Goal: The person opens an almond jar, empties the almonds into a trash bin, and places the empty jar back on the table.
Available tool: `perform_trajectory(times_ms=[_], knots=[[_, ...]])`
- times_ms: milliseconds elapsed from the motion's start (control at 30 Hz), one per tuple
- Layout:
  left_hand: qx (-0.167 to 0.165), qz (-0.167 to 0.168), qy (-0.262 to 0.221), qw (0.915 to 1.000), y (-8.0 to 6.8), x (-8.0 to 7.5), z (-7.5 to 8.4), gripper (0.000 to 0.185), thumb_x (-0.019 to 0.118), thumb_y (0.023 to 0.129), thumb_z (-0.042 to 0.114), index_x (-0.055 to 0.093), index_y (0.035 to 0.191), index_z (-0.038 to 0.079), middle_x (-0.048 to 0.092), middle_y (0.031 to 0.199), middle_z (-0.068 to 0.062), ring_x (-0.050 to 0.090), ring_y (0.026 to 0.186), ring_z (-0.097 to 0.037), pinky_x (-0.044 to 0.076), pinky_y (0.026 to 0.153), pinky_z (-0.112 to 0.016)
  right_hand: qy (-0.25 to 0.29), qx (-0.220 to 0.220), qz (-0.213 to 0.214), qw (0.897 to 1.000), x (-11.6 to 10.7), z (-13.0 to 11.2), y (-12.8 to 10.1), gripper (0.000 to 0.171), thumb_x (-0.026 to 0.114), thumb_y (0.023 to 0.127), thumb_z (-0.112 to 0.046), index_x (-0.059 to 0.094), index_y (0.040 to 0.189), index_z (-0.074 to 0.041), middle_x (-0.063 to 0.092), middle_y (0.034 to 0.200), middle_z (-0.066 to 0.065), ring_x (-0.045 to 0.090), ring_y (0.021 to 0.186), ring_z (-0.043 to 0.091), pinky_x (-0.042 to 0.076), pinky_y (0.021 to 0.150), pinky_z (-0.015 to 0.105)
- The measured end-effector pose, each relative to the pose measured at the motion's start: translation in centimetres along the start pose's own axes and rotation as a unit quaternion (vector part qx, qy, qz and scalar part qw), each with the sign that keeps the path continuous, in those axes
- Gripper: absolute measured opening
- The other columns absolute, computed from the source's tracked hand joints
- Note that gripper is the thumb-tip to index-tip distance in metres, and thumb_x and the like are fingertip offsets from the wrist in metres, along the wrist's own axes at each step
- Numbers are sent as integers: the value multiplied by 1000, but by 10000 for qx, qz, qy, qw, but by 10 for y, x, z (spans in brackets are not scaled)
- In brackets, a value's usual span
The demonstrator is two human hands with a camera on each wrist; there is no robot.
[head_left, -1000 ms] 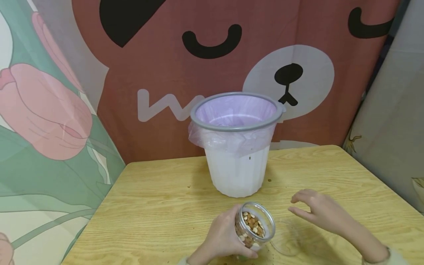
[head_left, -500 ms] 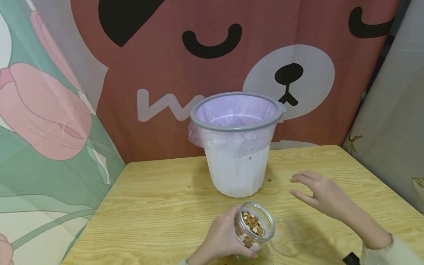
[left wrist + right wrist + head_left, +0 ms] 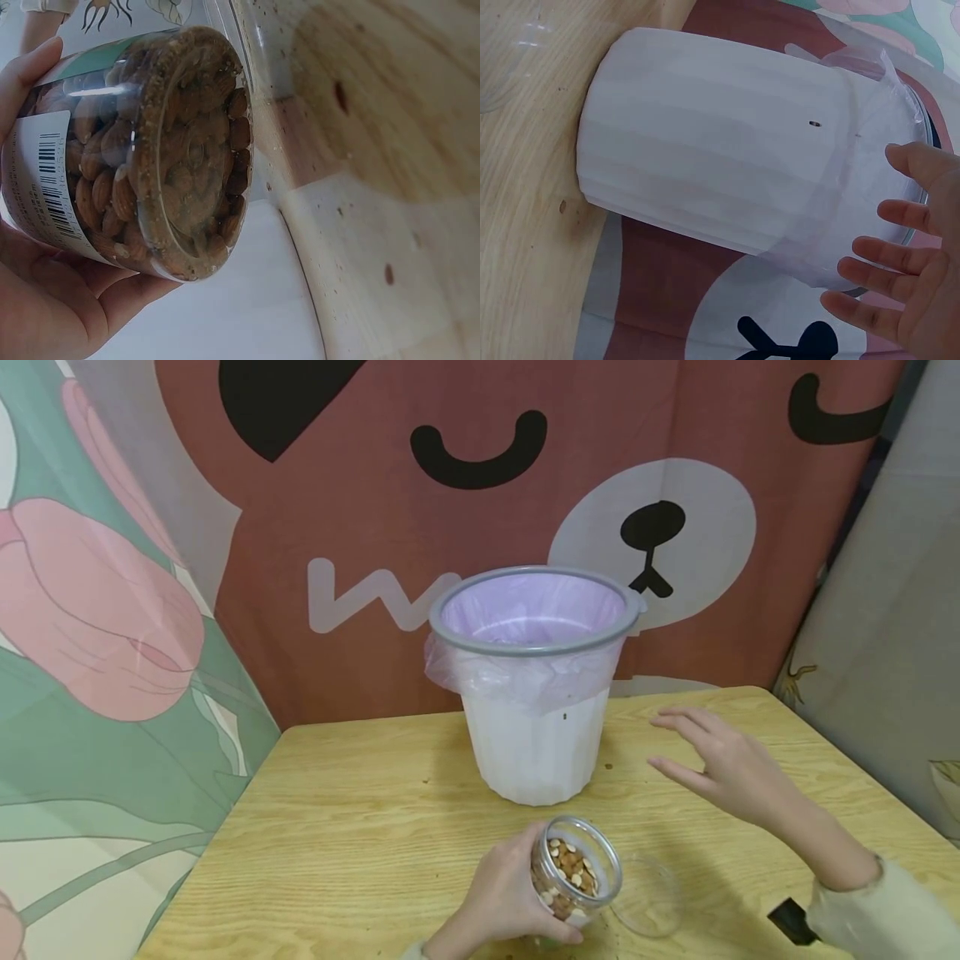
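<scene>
Keep the left hand (image 3: 504, 897) wrapped firmly round the open nut jar (image 3: 573, 870), tilted on the counter (image 3: 345, 827). The clear lid (image 3: 648, 893) lies just right of those fingers. Farther off, the right hand (image 3: 723, 764), fingers spread, holds nothing; the bin (image 3: 534, 693) stands near its fingertips, apart.

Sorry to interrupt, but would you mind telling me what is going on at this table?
A person's left hand grips an open clear jar of nuts, tilted, near the front of the wooden table. Its clear lid lies on the table beside it. The right hand, fingers spread and holding nothing, hovers beside the white bin, which has a purple liner.
</scene>
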State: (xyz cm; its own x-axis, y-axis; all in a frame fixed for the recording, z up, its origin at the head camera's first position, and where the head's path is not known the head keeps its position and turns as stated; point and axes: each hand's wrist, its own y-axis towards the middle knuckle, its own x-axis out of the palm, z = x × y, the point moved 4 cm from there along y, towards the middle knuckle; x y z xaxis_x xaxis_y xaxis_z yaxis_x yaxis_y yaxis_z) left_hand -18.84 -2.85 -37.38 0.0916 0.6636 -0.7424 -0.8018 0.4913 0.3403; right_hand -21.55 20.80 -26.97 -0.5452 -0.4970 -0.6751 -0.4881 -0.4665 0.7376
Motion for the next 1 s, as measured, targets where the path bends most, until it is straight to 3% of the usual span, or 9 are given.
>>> perform_trajectory(times_ms=[167, 267, 500, 667, 733, 900, 1000], knots=[[34, 28, 23, 10000, -1, 0, 0, 90, 86, 45, 43, 48, 120, 9, 56, 102, 9, 54, 89, -4, 45, 73, -22, 11, -57, 20, 10000, -4, 0, 8, 43, 60, 83, -36, 58, 108, -1, 56, 106, 11, 56, 83, 24, 45, 49, 30], [50, 42, 20, 10000, -1, -1, 1, 90, 86, 45, 42, 48, 120, 10, 57, 102, 9, 54, 89, -4, 45, 72, -22, 21, -169, 99, 9998, -7, 1, 14, 48, 53, 87, -42, 58, 108, 0, 55, 106, 12, 55, 91, 26, 47, 58, 36], [10, -6, 20, 10000, -1, 1, 0, 88, 86, 45, 42, 47, 119, 12, 56, 102, 10, 53, 89, -4, 45, 72, -22, -22, -290, 306, 9991, -14, 4, 30, 62, 37, 89, -53, 57, 107, 2, 55, 106, 14, 52, 95, 28, 44, 65, 37], [22, -7, 8, 10000, -1, 1, 0, 89, 86, 45, 42, 47, 120, 12, 56, 102, 10, 53, 89, -4, 45, 72, -22, -53, -293, 401, 9988, -20, 7, 44, 60, 40, 88, -53, 56, 110, 1, 54, 108, 15, 52, 90, 26, 42, 50, 30], [34, 7, 18, 10000, -1, 1, 0, 89, 86, 45, 42, 47, 119, 12, 56, 101, 11, 53, 88, -4, 45, 71, -22, -158, -253, 443, 9986, -23, 8, 49, 57, 44, 87, -52, 56, 111, -1, 54, 109, 14, 53, 77, 21, 37, 40, 25], [40, 15, 37, 10000, -1, 1, 0, 89, 86, 45, 42, 48, 119, 11, 56, 101, 11, 53, 88, -3, 45, 71, -21, -330, -130, 374, 9987, -29, 8, 58, 48, 59, 83, -38, 55, 115, -3, 53, 111, 13, 49, 54, 12, 35, 37, 23], [43, -7, 38, 10000, -1, 2, 0, 89, 86, 46, 42, 47, 119, 10, 56, 101, 10, 54, 88, -4, 45, 71, -22, -378, -151, 349, 9986, -31, 9, 62, 47, 61, 83, -35, 54, 116, -2, 53, 111, 13, 53, 57, 15, 38, 38, 25]])
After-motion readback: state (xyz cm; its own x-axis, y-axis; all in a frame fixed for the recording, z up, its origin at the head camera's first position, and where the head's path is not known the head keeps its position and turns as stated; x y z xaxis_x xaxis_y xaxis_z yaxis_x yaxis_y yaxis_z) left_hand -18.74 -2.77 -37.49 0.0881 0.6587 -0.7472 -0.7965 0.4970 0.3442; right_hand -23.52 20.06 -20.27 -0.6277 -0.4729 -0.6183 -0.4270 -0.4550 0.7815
